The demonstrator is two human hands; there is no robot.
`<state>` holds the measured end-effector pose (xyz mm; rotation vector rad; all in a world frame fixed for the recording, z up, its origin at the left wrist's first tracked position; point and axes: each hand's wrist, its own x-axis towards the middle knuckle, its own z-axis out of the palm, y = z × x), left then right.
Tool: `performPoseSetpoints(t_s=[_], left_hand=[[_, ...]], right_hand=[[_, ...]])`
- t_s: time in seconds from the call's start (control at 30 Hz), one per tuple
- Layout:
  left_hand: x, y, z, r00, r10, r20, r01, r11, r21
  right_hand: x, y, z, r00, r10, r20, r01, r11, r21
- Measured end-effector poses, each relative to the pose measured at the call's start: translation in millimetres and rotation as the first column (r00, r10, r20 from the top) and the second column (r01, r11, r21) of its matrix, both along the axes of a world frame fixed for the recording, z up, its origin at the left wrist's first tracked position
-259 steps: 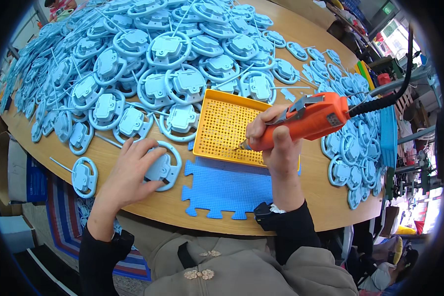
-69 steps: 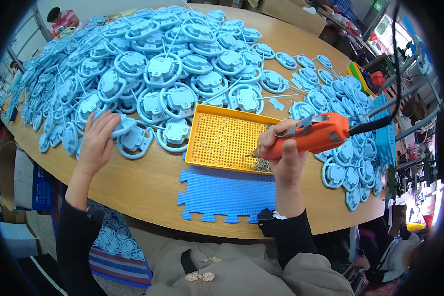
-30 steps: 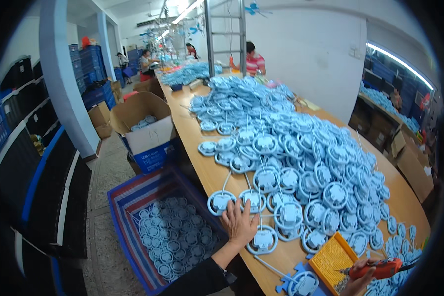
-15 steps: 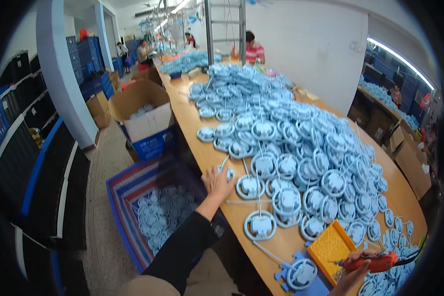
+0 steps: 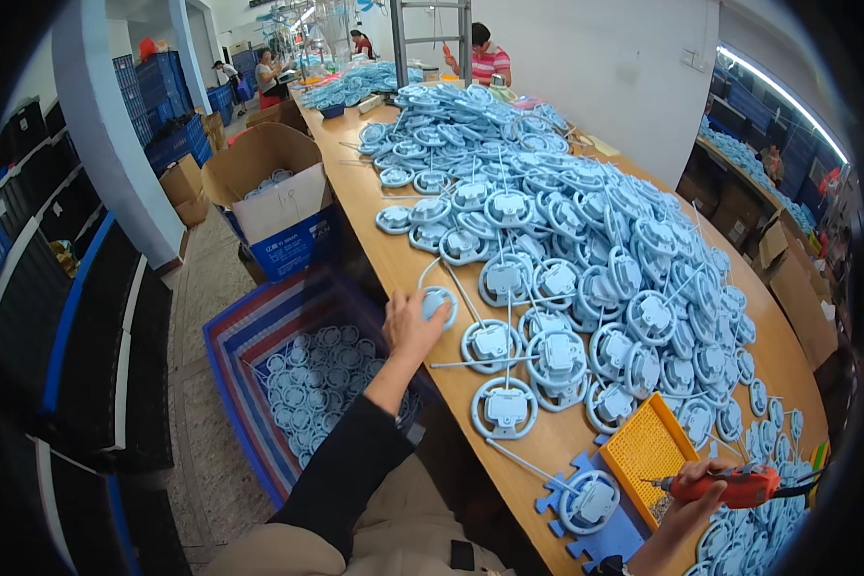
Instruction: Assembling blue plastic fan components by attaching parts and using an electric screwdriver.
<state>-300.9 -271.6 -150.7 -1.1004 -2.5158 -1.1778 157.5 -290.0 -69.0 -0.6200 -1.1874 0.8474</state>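
Note:
My left hand (image 5: 414, 324) is at the table's left edge, its fingers closed on the rim of a light-blue round plastic part (image 5: 440, 305) that has a thin stem. In my right hand (image 5: 698, 499) is a red electric screwdriver (image 5: 744, 488), its bit pointing left over a yellow tray (image 5: 634, 444) of small screws. Beside that tray, another light-blue round part (image 5: 588, 501) lies on a blue interlocking mat (image 5: 612, 549), its stem reaching up and left. Several similar parts (image 5: 504, 408) lie between my hands.
A big heap of light-blue parts (image 5: 586, 240) covers much of the wooden table (image 5: 379, 245). Below its left edge stands a striped, lined bin (image 5: 235, 336) holding more parts, with a cardboard box (image 5: 278, 206) behind. A metal ladder (image 5: 434, 40) and several people are farther back.
My left hand has moved slightly farther along the table edge with the part, more of which now shows. My right hand still holds the screwdriver over the tray. The whole view has shifted slightly.

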Motion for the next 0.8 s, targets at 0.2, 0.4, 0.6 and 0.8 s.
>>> performPoseSetpoints(t_s=[0.2, 0.4, 0.6, 0.8], left_hand=[[14.3, 27.3, 11.9, 0.992, -0.081, 0.094, 0.1, 0.969, -0.226], [46.5, 31.9, -12.2, 0.965, -0.261, 0.002, 0.259, 0.959, -0.118], [151.5, -12.9, 45.8, 0.61, -0.789, -0.072, 0.791, 0.601, 0.115], [284.2, -27.2, 48.7, 0.175, -0.963, -0.207, 0.985, 0.172, 0.033]], right_hand=[[-4.5, -6.0, -0.3, 1.0, 0.026, 0.013, -0.027, 0.999, 0.032], [25.6, -9.0, -12.0, 0.999, 0.01, -0.051, -0.012, 0.998, -0.054], [-11.4, 5.5, 11.5, 0.994, 0.055, -0.097, -0.055, 0.998, 0.008], [6.6, -2.5, 20.0, 0.976, 0.158, -0.151, -0.144, 0.985, 0.099]])
